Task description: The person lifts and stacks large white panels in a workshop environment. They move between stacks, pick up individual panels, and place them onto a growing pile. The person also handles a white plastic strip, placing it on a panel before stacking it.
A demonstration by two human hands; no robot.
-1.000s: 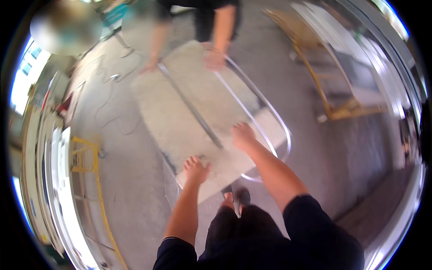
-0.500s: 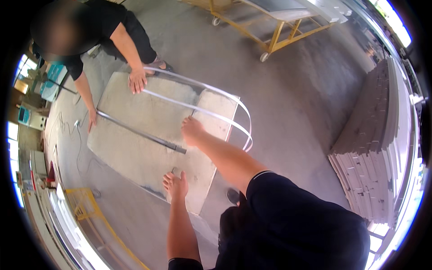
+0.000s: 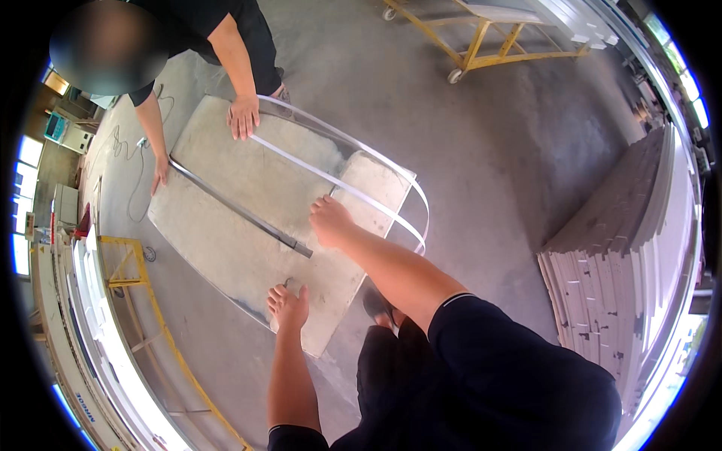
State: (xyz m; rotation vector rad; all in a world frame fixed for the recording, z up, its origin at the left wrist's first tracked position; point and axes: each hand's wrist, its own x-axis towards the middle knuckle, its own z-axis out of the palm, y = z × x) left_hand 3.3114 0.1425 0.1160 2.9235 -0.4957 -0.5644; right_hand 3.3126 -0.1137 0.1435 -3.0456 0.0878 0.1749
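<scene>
A pale, worn board [image 3: 248,195] with rounded corners stretches between me and a co-worker. My left hand [image 3: 288,308] is at its near left part, fingers curled and thumb raised, beside a thin dark hook-like piece. My right hand [image 3: 331,221] is closed in a fist over the board farther right, a thin dark piece showing at its fingers. What either hand grips is mostly hidden. A dark metal bar [image 3: 241,209] lies lengthwise on the board, its near end between my hands. A white strip [image 3: 301,163] loops past my right hand.
The co-worker's hands [image 3: 244,116] rest at the board's far end, one by the strip, one by the bar. Stacked panels [image 3: 602,263] stand at right. A yellow wheeled cart [image 3: 481,45] is at the back; a yellow frame [image 3: 162,323] stands left. A cable [image 3: 134,180] trails over the floor.
My view has shifted, so the board and co-worker sit slightly differently in it. My foot shows closer to the board's edge. Both my hands keep their places on the board.
</scene>
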